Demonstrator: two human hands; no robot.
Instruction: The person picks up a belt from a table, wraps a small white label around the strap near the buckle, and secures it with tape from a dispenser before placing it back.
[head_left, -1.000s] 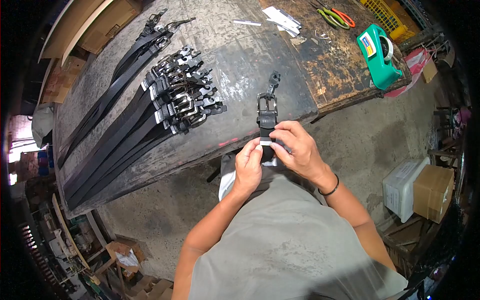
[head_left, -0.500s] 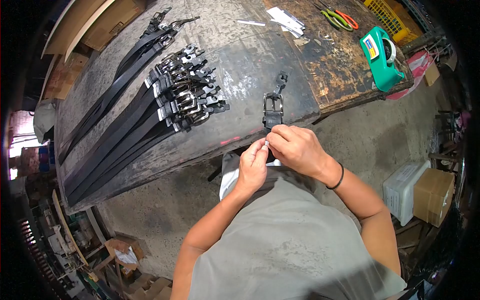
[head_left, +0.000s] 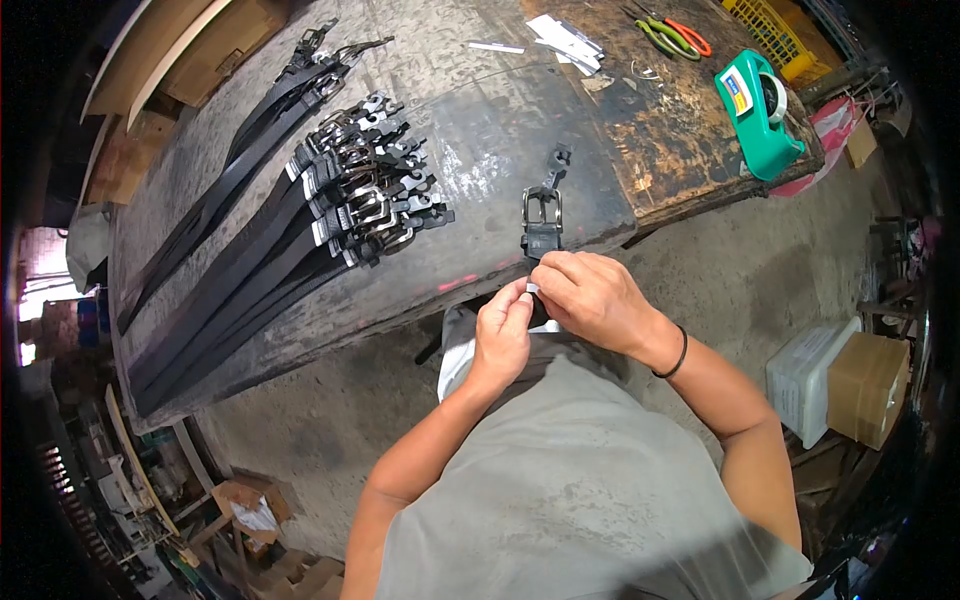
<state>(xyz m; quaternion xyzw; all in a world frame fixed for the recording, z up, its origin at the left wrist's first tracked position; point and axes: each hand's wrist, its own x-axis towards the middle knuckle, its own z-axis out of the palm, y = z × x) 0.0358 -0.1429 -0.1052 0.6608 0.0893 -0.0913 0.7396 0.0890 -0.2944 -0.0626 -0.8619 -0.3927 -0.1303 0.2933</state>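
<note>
A black belt (head_left: 542,243) lies with its metal buckle (head_left: 542,207) on the table near the front edge, and its strap runs down to my hands. Between my fingertips shows a small white label (head_left: 532,288) against the strap. My left hand (head_left: 503,335) is closed, thumb and fingers pinching at the label. Close beside it, my right hand (head_left: 597,300) is also closed, its fingertips pressed at the label and strap; its fingers partly hide both. To the left lies a pile of black belts (head_left: 265,225) with buckles and white labels bunched together.
More belts (head_left: 275,110) lie farther back on the table (head_left: 460,80). White paper strips (head_left: 567,42), pliers (head_left: 672,38) and a green tape dispenser (head_left: 760,115) are on the right side. Cardboard boxes (head_left: 866,390) and a plastic bin (head_left: 810,385) stand at lower right.
A little more of the white label shows between my fingertips. Both hands stay pinched at the same spot, and the whole view has shifted slightly.
</note>
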